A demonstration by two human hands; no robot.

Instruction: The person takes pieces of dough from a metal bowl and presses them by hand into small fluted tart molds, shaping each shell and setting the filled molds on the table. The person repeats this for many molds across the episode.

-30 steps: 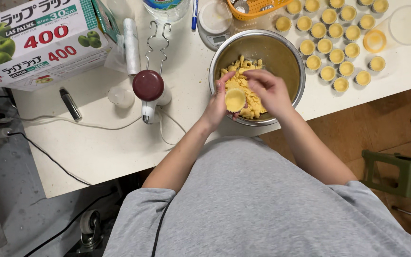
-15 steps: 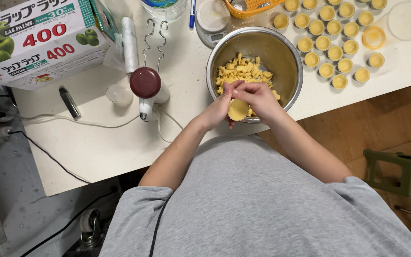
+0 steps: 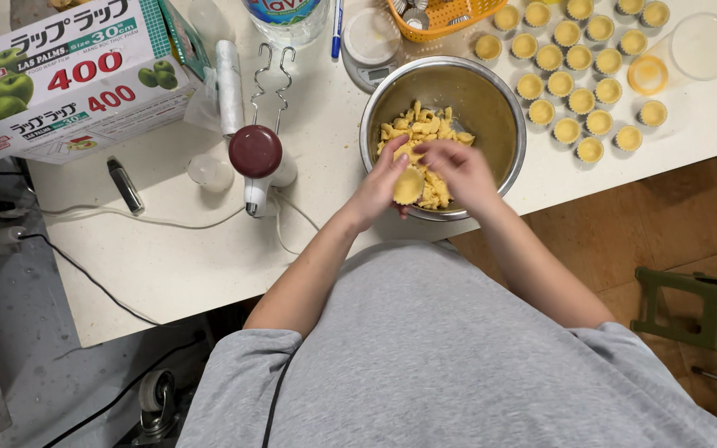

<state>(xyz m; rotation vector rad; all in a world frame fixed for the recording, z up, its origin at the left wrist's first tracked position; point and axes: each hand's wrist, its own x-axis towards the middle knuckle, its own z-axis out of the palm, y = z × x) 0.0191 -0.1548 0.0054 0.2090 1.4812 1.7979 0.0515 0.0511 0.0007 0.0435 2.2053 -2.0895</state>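
Over the bowl, head view: both hands meeting above the near rim of a steel mixing bowl [image 3: 491,108].
Left hand [image 3: 379,184]: fingers curled, cupping a small dough-lined tart shell [image 3: 408,186] from the left side.
Right hand [image 3: 458,166]: fingers bent down and drawn together, tips at the shell's upper edge, pinching or pressing it; which one, cannot tell.
Tart shell: held between the two hands, just above the yellow dough crumbles [image 3: 417,133].
Dough crumbles: heaped in the left half of the bowl, partly hidden by the hands.
Finished shells [image 3: 570,75]: rows of small filled tins on the white table [image 3: 168,265], right of the bowl.
Left of bowl: hand mixer [image 3: 257,158] lying with beaters pointing away, cord trailing.
Far left: large cling-film box [image 3: 68,75], a black marker [image 3: 125,185] near it.
Behind bowl: small kitchen scale [image 3: 368,46], orange basket [image 3: 450,12], water bottle [image 3: 285,17].
Far right: clear plastic cup [image 3: 690,51] on its side.
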